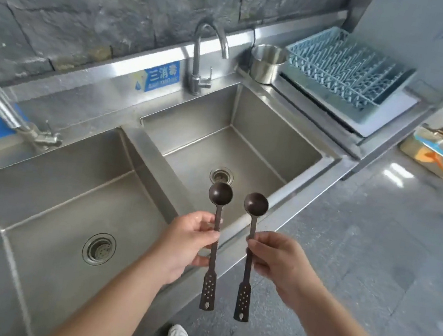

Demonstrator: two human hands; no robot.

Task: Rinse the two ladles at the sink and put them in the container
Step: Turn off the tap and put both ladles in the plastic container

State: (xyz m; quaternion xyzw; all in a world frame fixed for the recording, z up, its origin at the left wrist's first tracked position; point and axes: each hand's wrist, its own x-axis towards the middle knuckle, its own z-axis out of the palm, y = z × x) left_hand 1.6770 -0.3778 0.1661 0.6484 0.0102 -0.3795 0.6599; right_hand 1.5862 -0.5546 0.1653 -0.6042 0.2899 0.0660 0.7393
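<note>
Head view shows both hands low in the centre of the frame, each pinching a dark ladle by the middle of its thin handle. Left hand (188, 245) has its thumb and curled fingers closed around the stem of the left ladle (213, 245); right hand (277, 259) is likewise closed on the right ladle (249, 255), fingertips meeting the thumb on the stem. Neither hand touches anything else.

Both ladles run nearly straight up and down the frame, side by side and close but apart. Their round bowls point toward the top of the frame, and their flat, perforated handle ends point toward the bottom edge. The bowls sit over the near edge of the right sink basin (255, 109), just below its drain (221, 175).

That basin looks dry, with nothing in it. To its left, a second sink basin (41, 169) fills the lower left of the frame, with its own drain (99, 248) and nothing else inside. A curved faucet (202, 58) stands behind the right basin at upper centre; another tap (2, 106) enters from the left edge.

At upper right, a steel cylindrical container (266, 65) stands on the counter at the basin's far corner; its inside cannot be made out. Just right of it lies a pale blue dish rack (346, 71), with no dishes visible in it.
</note>
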